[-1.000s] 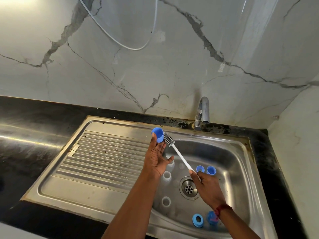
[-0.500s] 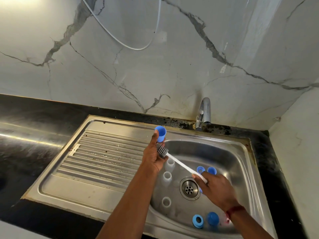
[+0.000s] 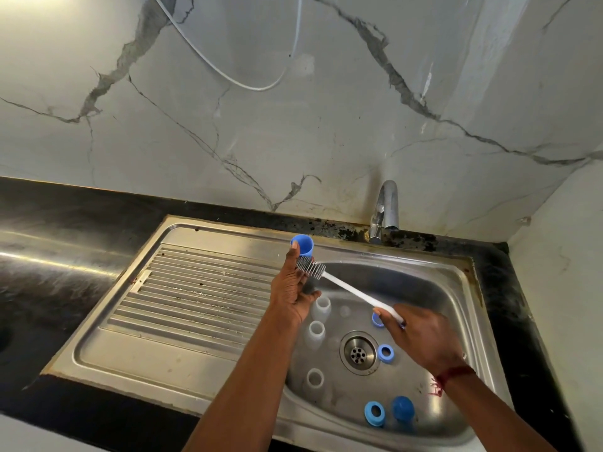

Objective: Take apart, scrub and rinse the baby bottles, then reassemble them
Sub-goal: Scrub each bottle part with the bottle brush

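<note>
**A:** Why do we have the blue cap point(image 3: 303, 245) lifted over the far left corner of the sink point(image 3: 453, 301), and not down in the basin with the rest?

**B:** We think it's so the brush point(image 3: 311, 268) can reach it freely and any drips fall back into the bowl. Our left hand point(image 3: 292, 290) pinches the cap at its fingertips. The rest of that hand is fairly loose, with the thumb out to the right. We can't tell which way the cap's mouth faces.

**A:** And the brush?

**B:** Its bristle head lies just below the cap, against our left hand and not inside the cap. The white handle slants near and right to our right hand point(image 3: 421, 340), which is curled round its near end. So our hands are well apart, linked only by the brush.

**A:** Where is everything else?

**B:** Down in the basin. Three clear bottle bodies point(image 3: 316, 332) stand upright in a line along the left side with their mouths up, likely so we can push the brush straight in. Blue rings point(image 3: 385, 352) lie around the drain point(image 3: 359, 352). One is just right of the drain and one is partly hidden by our right hand. A third is at the near side, next to a domed blue cap point(image 3: 403, 409).

**A:** Is water running?

**B:** We see none at the tap point(image 3: 386, 207). We'd judge we're mid-scrub, with every piece apart and nothing reassembled yet.
</note>
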Action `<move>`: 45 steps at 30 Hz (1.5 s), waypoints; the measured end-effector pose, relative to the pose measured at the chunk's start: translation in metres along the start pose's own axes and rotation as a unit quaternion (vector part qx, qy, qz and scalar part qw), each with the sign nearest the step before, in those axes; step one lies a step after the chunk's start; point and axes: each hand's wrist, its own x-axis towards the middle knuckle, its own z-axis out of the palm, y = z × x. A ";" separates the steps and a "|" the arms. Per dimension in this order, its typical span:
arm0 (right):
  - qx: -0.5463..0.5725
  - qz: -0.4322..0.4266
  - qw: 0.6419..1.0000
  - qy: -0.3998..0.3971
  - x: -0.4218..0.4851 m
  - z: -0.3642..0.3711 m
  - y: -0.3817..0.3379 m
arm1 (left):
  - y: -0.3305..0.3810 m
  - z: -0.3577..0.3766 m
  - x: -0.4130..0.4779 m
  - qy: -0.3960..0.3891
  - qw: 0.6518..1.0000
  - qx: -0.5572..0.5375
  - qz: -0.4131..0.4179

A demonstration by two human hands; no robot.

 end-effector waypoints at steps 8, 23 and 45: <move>-0.008 -0.009 0.997 -0.073 0.005 -0.003 -0.002 | -0.009 -0.003 -0.001 0.009 1.000 0.007 0.000; 0.123 0.150 0.974 -0.113 -0.006 0.009 -0.065 | -0.007 0.022 0.001 0.049 0.995 -0.074 0.039; 0.363 0.294 0.868 -0.167 0.005 0.020 -0.115 | -0.010 0.024 0.008 0.060 0.994 -0.034 0.080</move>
